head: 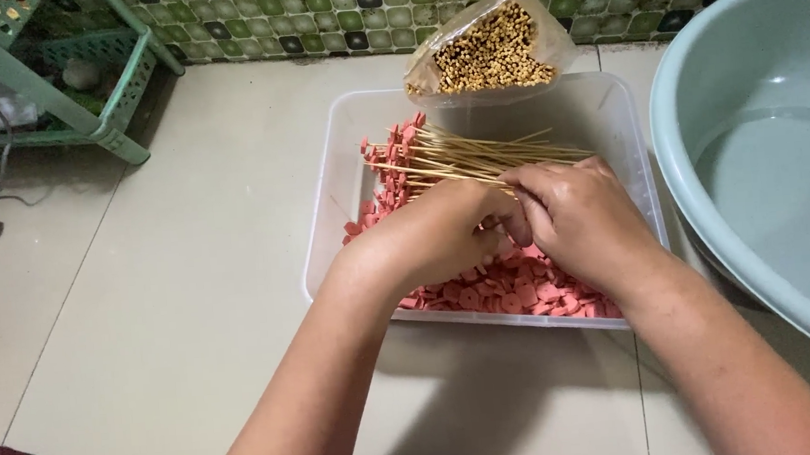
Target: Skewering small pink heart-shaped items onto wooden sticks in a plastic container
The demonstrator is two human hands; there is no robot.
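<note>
Beige floor tiles [191, 299], green mosaic wall [314, 15]

Pink-red sausage slices [514, 291], pale bamboo skewers [476, 156], clear tub [327, 204], grey-green basin [755, 70]

One head-worn camera supplies the only view. It looks steeply down and forward over the person's forearms, which enter from the bottom edge and converge at frame centre. The range is close: the clear plastic tub [345, 179] on the tiled floor [189, 271] fills the middle of the frame. The upper edge reaches the base of a mosaic-tiled wall [314, 15]. A large basin [689, 75] is cropped by the right edge, a green rack [92, 107] by the upper left corner.
</note>
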